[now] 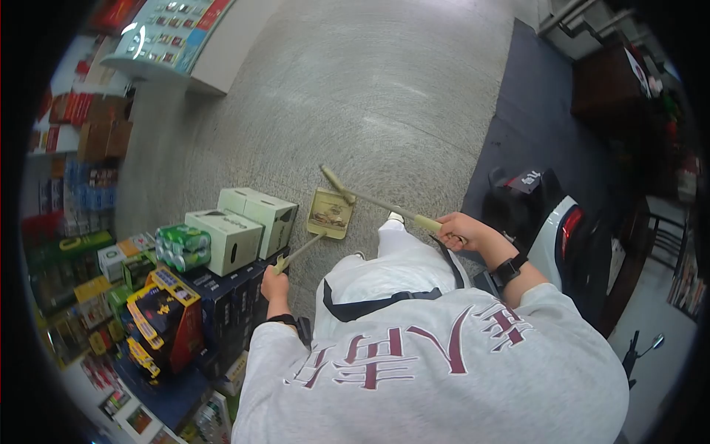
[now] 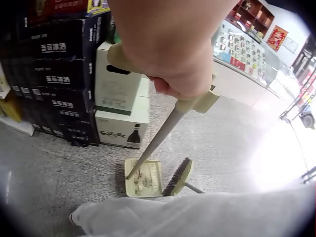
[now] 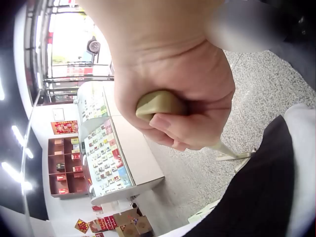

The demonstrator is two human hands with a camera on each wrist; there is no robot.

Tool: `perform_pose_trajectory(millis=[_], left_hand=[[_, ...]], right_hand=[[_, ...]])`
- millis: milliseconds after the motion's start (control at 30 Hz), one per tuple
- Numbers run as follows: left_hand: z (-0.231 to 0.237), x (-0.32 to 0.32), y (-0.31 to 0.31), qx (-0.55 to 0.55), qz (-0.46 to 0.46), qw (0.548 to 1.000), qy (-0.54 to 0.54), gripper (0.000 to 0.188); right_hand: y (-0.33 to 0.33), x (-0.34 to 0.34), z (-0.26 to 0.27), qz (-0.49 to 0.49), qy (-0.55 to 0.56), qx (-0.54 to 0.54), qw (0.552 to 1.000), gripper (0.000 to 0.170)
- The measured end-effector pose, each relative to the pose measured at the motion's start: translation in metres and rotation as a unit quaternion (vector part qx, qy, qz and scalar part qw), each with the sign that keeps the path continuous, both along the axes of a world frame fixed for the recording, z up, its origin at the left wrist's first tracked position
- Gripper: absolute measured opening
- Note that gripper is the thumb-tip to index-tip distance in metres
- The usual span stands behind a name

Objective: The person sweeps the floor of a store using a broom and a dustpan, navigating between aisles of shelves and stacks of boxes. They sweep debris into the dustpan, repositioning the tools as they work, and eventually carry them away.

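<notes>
My left hand point(image 1: 275, 283) grips the handle of a long-handled dustpan point(image 1: 318, 230), whose pan sits on the speckled floor in front of me. Inside the pan lies some small debris point(image 2: 144, 181). The fingers of my right hand point(image 1: 460, 231) wrap round the handle of a broom point(image 1: 384, 205); in the right wrist view the end of the broom handle point(image 3: 159, 104) pokes out of the fist. At the pan's open edge is the broom head point(image 1: 336, 183), tilted, its dark bristles point(image 2: 176, 177) facing the pan in the left wrist view.
To the left stand white-green cartons point(image 1: 224, 240), a pack of green cans point(image 1: 183, 246) and stacked dark boxes point(image 2: 61, 79). A glass display counter point(image 1: 166, 44) is at the far left. On the right, a scooter point(image 1: 555, 233) stands by a dark mat point(image 1: 510, 118).
</notes>
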State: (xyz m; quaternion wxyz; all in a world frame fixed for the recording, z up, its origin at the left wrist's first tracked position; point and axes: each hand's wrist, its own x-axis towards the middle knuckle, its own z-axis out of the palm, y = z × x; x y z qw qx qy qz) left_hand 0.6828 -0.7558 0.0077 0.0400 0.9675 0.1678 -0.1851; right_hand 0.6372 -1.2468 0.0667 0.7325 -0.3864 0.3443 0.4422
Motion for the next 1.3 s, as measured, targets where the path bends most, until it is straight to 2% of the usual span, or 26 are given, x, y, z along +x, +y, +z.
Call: perform_pose_trajectory(millis=[33, 100, 133, 167, 200, 233, 300, 333, 400, 500, 600, 733, 800, 833, 900, 933, 1000, 1033, 1100, 1133, 1167, 1200, 1233, 1300], left_hand=[[0.003, 0.010, -0.012, 0.001, -0.013, 1.000, -0.001, 0.012], [0.010, 0.029, -0.037, 0.001, -0.070, 0.997, -0.021, 0.011], [0.016, 0.038, -0.051, -0.005, -0.102, 0.994, -0.038, 0.011], [0.018, 0.049, -0.062, -0.005, -0.108, 0.993, -0.038, 0.011], [0.018, 0.061, -0.072, -0.015, -0.155, 0.987, -0.040, 0.011], [0.019, 0.074, -0.081, -0.025, -0.200, 0.979, -0.042, 0.012], [0.017, 0.103, -0.102, -0.026, -0.221, 0.975, -0.002, 0.014], [0.016, 0.116, -0.114, -0.043, -0.230, 0.972, -0.009, 0.014], [0.011, 0.142, -0.138, -0.054, -0.246, 0.968, -0.002, 0.015], [-0.001, 0.179, -0.172, -0.034, -0.276, 0.960, 0.022, 0.015], [-0.002, 0.208, -0.205, -0.027, -0.299, 0.953, 0.037, 0.015], [0.004, 0.238, -0.224, -0.036, -0.312, 0.948, 0.055, 0.016], [0.007, 0.249, -0.224, -0.041, -0.309, 0.949, 0.055, 0.017], [0.008, 0.255, -0.223, -0.044, -0.304, 0.950, 0.055, 0.018], [0.011, 0.264, -0.221, -0.051, -0.302, 0.950, 0.061, 0.019], [0.011, 0.268, -0.219, -0.055, -0.297, 0.951, 0.066, 0.019], [-0.002, 0.269, -0.213, -0.072, -0.318, 0.944, 0.058, 0.019], [-0.004, 0.270, -0.210, -0.085, -0.338, 0.936, 0.048, 0.018], [0.001, 0.276, -0.205, -0.098, -0.314, 0.942, 0.065, 0.019], [0.003, 0.275, -0.203, -0.108, -0.296, 0.945, 0.083, 0.019], [0.003, 0.272, -0.202, -0.113, -0.284, 0.949, 0.084, 0.019], [0.002, 0.269, -0.202, -0.133, -0.292, 0.943, 0.086, 0.018], [0.002, 0.267, -0.202, -0.152, -0.300, 0.938, 0.087, 0.018], [-0.005, 0.266, -0.199, -0.166, -0.290, 0.938, 0.085, 0.017]], right_hand=[[-0.005, -0.002, 0.005, -0.013, -0.001, 0.001, 1.000, 0.018], [-0.008, -0.006, 0.012, 0.012, -0.051, -0.078, 0.996, 0.004], [-0.009, -0.008, 0.009, 0.004, -0.049, -0.078, 0.996, 0.004], [-0.008, -0.009, 0.002, 0.009, -0.064, -0.124, 0.990, 0.004], [-0.008, -0.008, -0.007, 0.017, -0.079, -0.170, 0.982, 0.007], [-0.008, -0.007, -0.017, 0.014, -0.080, -0.169, 0.982, 0.007], [-0.005, -0.006, -0.039, 0.074, -0.103, -0.327, 0.937, 0.017], [-0.004, -0.004, -0.047, 0.073, -0.102, -0.325, 0.937, 0.017], [-0.006, 0.004, -0.064, 0.095, -0.116, -0.455, 0.878, 0.022], [-0.021, 0.016, -0.091, 0.093, -0.080, -0.445, 0.887, 0.022], [-0.023, 0.036, -0.055, 0.101, -0.038, -0.433, 0.895, 0.022], [-0.017, 0.048, -0.059, 0.077, -0.023, -0.420, 0.904, 0.023], [-0.017, 0.059, -0.059, 0.082, -0.037, -0.329, 0.940, 0.019], [-0.015, 0.063, -0.059, 0.080, -0.036, -0.331, 0.939, 0.019], [-0.014, 0.070, -0.057, 0.003, -0.022, -0.222, 0.975, 0.016], [-0.014, 0.076, -0.047, 0.005, -0.021, -0.225, 0.974, 0.016], [-0.009, 0.080, -0.026, -0.190, 0.016, -0.113, 0.975, 0.010], [-0.009, 0.080, -0.022, -0.183, 0.016, -0.115, 0.976, 0.010], [-0.006, 0.081, -0.014, -0.219, 0.036, -0.112, 0.969, 0.020], [0.004, 0.086, -0.009, -0.207, 0.037, -0.115, 0.971, 0.020], [0.015, 0.089, -0.003, -0.146, 0.021, -0.173, 0.974, 0.027], [0.025, 0.094, 0.001, -0.084, 0.003, -0.229, 0.970, 0.034], [0.036, 0.099, -0.003, 0.030, -0.037, -0.302, 0.952, 0.044], [0.061, 0.111, -0.021, 0.210, -0.162, -0.447, 0.854, 0.040]])
